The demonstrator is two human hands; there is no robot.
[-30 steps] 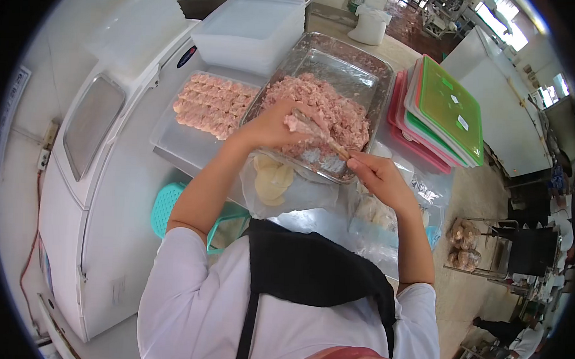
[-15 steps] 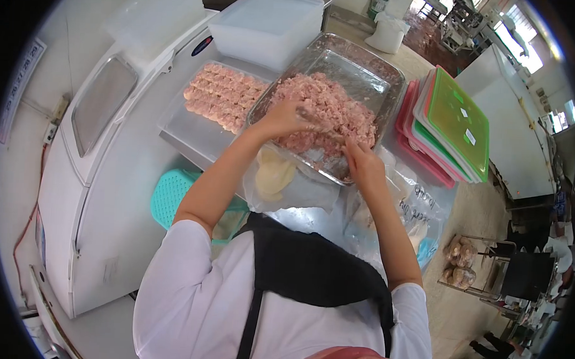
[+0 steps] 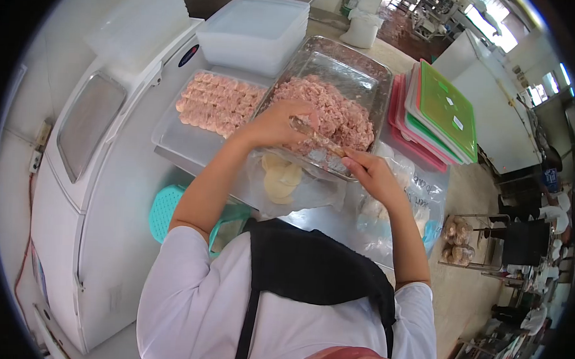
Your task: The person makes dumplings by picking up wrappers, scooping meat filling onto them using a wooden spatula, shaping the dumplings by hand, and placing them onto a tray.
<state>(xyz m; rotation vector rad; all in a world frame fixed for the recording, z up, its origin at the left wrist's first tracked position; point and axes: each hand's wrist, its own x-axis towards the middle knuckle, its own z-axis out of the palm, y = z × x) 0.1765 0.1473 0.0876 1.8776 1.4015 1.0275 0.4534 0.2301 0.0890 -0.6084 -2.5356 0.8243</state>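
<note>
My right hand [image 3: 371, 174] grips the handle of a meat-smeared spoon-like tool [image 3: 327, 144] over the near edge of a metal tray [image 3: 381, 72]. Its far end reaches to my left hand [image 3: 282, 123], whose fingers curl above the tray's left side; what they hold is hidden. Pink minced meat [image 3: 325, 105] is heaped in the tray. Just below my left hand, round pale dough wrappers [image 3: 280, 182] lie on a plastic sheet. Left of the tray, rows of meat-filled pieces [image 3: 214, 101] cover a flat pale lid or tray.
Stacked clear plastic containers [image 3: 251, 32] stand at the back left. Coloured lids [image 3: 438, 112] are piled on the right. Marked plastic bags [image 3: 394, 215] lie by my right forearm. A white chest freezer [image 3: 128, 205] and a turquoise stool [image 3: 166, 210] are at the left.
My right hand has drawn back toward me and right, and the tool shows more clearly between my hands. The whole view has shifted slightly.
</note>
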